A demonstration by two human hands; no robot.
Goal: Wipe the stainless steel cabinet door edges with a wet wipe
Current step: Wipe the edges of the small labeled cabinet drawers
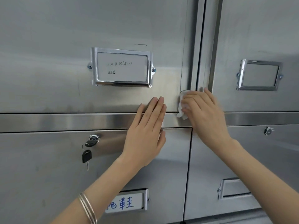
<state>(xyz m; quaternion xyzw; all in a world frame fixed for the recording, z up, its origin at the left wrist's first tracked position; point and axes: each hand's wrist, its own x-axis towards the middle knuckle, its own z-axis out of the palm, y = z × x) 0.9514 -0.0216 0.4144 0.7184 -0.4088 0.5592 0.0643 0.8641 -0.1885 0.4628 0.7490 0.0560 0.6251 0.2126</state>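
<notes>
Brushed stainless steel cabinet front (80, 29) fills the view, split into doors by a dark vertical seam (199, 54) and a polished horizontal steel rail (64, 121).

- Crumpled white wet wipe (182, 104): on the lower right edge of the upper-left door, just left of the seam and just above the rail.
- Right hand (203, 113): fingers straight and close together, laid flat over the wipe and pressing it to the steel. It's blurred and the thumb is hidden, so I can't tell if it also pinches.
- Left hand (145, 131): flat across the rail and door face, fingers straight and pressed together, bracing, holding nothing.

Doing it well, my read:
- run along the edge, not across it
- fold the wipe round the door lip so it reaches into the seam
- use even pressure and overlapping passes
- finish the bottom corner where edge meets rail
- stay clear of the chrome-framed label holder (122, 67) and the black-headed key (86, 156) in the lock below
</notes>
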